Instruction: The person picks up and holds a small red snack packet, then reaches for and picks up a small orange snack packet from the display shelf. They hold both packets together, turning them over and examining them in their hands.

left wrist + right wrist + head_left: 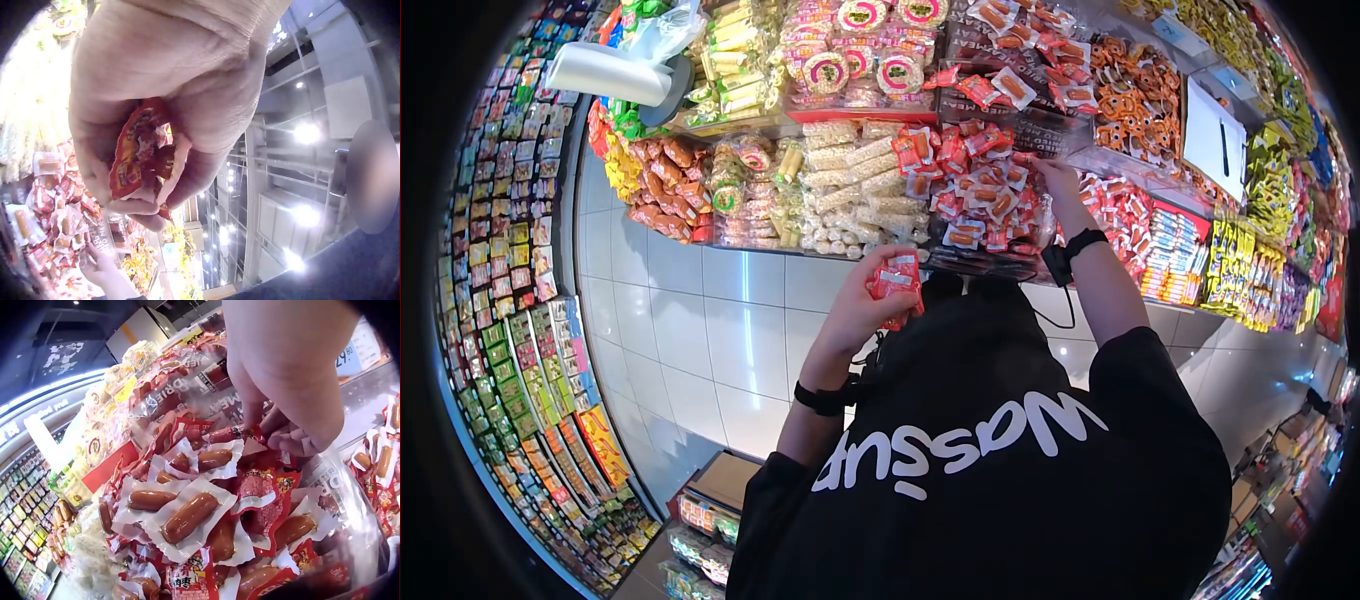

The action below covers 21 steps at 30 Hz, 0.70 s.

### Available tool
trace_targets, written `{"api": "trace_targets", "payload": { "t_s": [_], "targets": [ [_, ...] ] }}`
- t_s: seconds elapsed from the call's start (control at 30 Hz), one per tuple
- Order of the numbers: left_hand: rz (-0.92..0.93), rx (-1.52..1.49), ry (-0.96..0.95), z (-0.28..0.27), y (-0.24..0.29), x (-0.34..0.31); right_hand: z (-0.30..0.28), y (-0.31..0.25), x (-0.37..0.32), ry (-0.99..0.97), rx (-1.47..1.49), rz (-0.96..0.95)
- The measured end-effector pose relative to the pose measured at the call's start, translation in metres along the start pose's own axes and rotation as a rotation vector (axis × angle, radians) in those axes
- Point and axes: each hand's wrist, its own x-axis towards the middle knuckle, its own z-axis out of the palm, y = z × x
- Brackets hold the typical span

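Observation:
My left hand (852, 308) holds red snack packets (897, 285) in front of the body, away from the bin. In the left wrist view its fingers curl round the printed red wrapper (134, 153). My right hand (294, 375) reaches down into the far right part of a clear bin of small wrapped sausages (190, 517). Its thumb and fingertips pinch the end of a red sausage packet (231, 434) on top of the pile. Some packets lie with their clear side up and brown sausages showing, others with the red printed side up.
White puffed snack sticks (862, 185) fill the bin to the left. More red packets (1112, 215) lie in the bin to the right, beyond a clear divider. A roll of plastic bags (612, 76) stands at the back left. A clipboard with a pen (1215, 138) lies at the right.

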Motion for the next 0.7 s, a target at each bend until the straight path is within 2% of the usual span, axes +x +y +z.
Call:
{"api": "trace_targets", "payload": {
  "t_s": [0.1,0.23,0.43,0.53,0.7],
  "targets": [
    [-0.001,0.038,-0.026,-0.008,0.005,0.008,-0.005,0.002,0.001,0.027,-0.037,0.000],
    [-0.002,0.073,-0.076,-0.012,0.022,0.020,-0.012,0.006,0.002,0.063,0.124,-0.039],
    [0.015,0.150,-0.152,-0.004,0.047,0.044,-0.018,-0.027,-0.058,0.189,0.214,-0.136],
    [0.046,0.219,-0.224,-0.001,0.052,0.056,-0.013,-0.058,-0.101,0.107,0.280,-0.184],
    [0.084,0.362,-0.361,0.017,0.071,0.064,0.021,-0.118,-0.185,-0.378,0.040,-0.239]
  ]
}}
